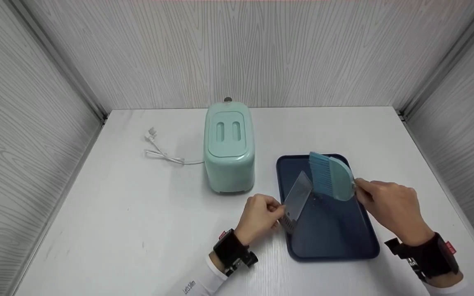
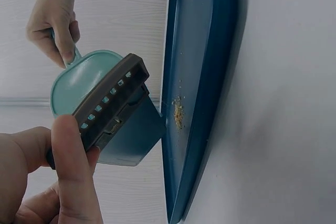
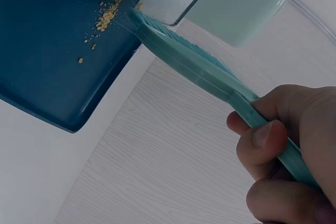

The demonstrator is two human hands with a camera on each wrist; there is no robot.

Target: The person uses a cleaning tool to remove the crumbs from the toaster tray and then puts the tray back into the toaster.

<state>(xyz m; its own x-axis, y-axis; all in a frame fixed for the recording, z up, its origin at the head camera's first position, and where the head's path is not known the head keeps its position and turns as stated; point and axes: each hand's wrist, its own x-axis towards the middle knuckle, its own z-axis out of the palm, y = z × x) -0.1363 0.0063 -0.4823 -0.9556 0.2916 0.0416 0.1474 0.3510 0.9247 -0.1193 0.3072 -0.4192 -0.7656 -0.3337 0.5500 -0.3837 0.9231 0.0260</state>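
Observation:
My left hand [image 1: 259, 218] pinches the dark slotted end of a crumb tray [image 1: 298, 198], a thin shiny plate tilted over a navy serving tray [image 1: 335, 242]. In my right hand [image 1: 393, 207] is a teal brush [image 1: 342, 181], gripped by its narrow handle, with the blue bristles at the crumb tray's far end. Yellowish crumbs [image 3: 107, 15] lie in a small heap on the navy tray, below the bristle tips in the right wrist view. From the left wrist, the crumb tray's dark edge shows a row of square holes and covers part of the brush.
A mint-green toaster [image 1: 229, 172], its top lid with two slots, stands left of the navy tray. Its white cord and plug [image 1: 161, 152] lie to the left on the white table [image 1: 97, 230]. Wood-grain panels [image 1: 286, 53] enclose the back and sides.

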